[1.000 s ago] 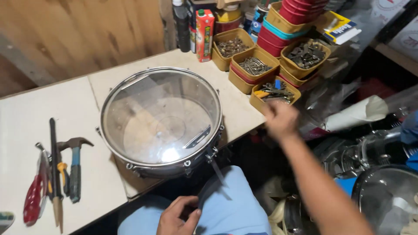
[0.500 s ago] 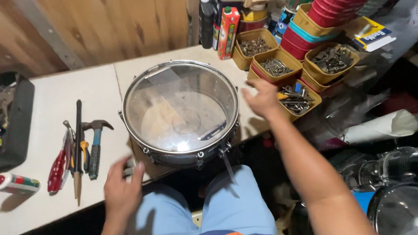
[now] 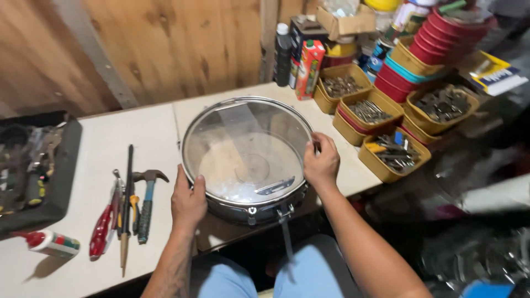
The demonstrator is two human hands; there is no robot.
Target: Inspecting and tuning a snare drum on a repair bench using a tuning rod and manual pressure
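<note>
Snare drum (image 3: 248,152) with clear head and chrome rim sits flat on white table (image 3: 99,143), near front edge, partly overhanging toward the person's lap. Left hand (image 3: 187,201) cups drum's near-left side, fingers curled against shell, thumb up on rim. Right hand (image 3: 321,163) grips right rim, fingers wrapped over the hoop edge. Both hands touching drum, opposite sides. Metal strainer lever on drum's front hangs down over table edge. Left of drum: hammer (image 3: 148,201) with blue grip, long dark rod (image 3: 127,207), red-handled pliers (image 3: 105,226), all lying roughly parallel, apart from the drum. Glue bottle (image 3: 52,244) with red cap lies on its side at far left front. Black tool tray (image 3: 33,171) at left edge holds mixed tools. Right of drum: yellow tubs (image 3: 389,149) full of screws and metal hardware, stacked red bowls (image 3: 447,33) behind them. Red carton (image 3: 309,69) and dark bottle (image 3: 282,52) stand against the wood wall (image 3: 165,49). Blue trousers (image 3: 309,273) visible below table.
</note>
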